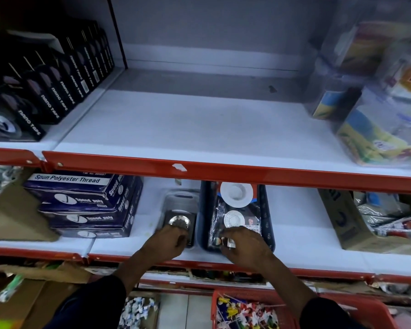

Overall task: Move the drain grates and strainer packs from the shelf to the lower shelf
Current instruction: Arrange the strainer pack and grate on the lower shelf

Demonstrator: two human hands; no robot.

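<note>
- Lower centre of the frame: a stack of drain grates point(179, 222), a shiny round metal one on top, sits on the lower shelf point(294, 236), just left of a dark blue tray point(266, 224).
- The left hand point(165, 243) rests on the near edge of the stack, fingers curled over it; whether it actually grips the pile cannot be told.
- Inside the tray lie strainer packs point(235, 217) in clear wrap, two white round strainers showing through, the upper one partly behind the red shelf edge point(223, 170).
- The right hand point(243, 249) is at the near end of the packs, fingers bent down onto the wrap; how firm the hold is cannot be told.
- Both arms, in dark sleeves, come up from the bottom of the frame.
- Left of the grates, dark blue thread boxes point(81, 205) are stacked, marked "Spun Polyester Thread".
- At the lower right, a brown cardboard box point(337, 224) holds assorted wrapped goods.
- Across the middle, the upper shelf point(188, 124) shows a wide white surface.
- Upper left: a row of black tape boxes point(55, 86) marked "nano tape".
- Upper right: blurred yellow and blue packets point(375, 129) in clear plastic.
- Bottom right: a red basket point(292, 312) filled with small colourful items.
</note>
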